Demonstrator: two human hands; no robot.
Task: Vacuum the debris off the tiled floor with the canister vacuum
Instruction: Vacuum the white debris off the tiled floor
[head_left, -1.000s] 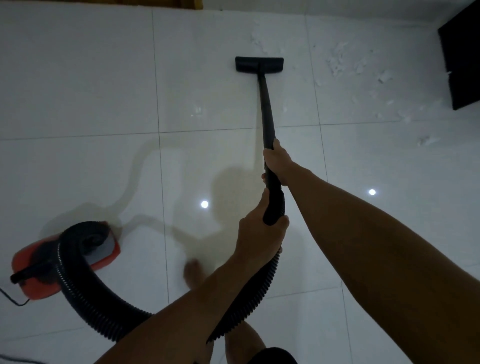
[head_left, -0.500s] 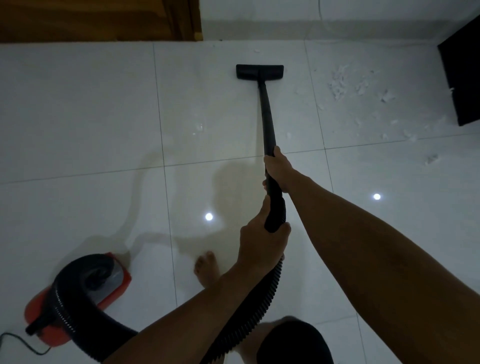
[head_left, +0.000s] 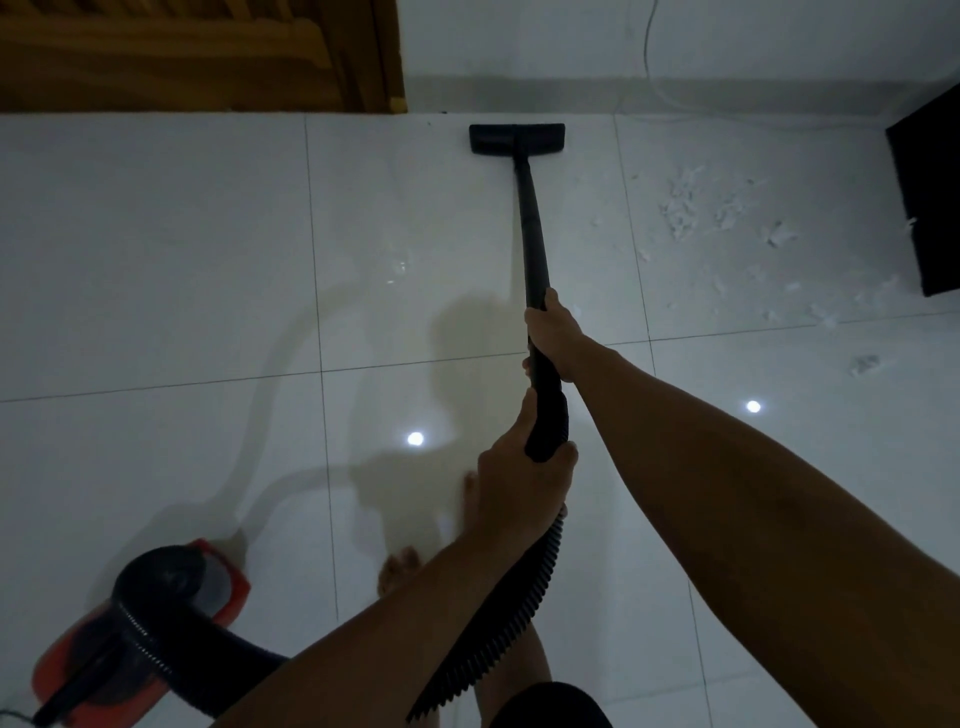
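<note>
Both my right hand (head_left: 551, 332) and left hand (head_left: 524, 488) grip the wand (head_left: 532, 244) tight, but its head (head_left: 517, 139) may miss the paper bits (head_left: 680, 208) lying off to its right.

The black floor nozzle (head_left: 516, 139) sits just short of the white wall's baseboard (head_left: 675, 96), with the brown wooden door frame (head_left: 384, 57) closing off the far left. To the right, a black cabinet (head_left: 930, 202) bounds the scattered white debris (head_left: 727, 218), and bare white tiled floor (head_left: 156, 249) lies open to the left. The red-and-black canister vacuum (head_left: 156, 623) and its ribbed black hose (head_left: 498, 623) crowd the near left, beside a bare foot (head_left: 397, 569).
</note>
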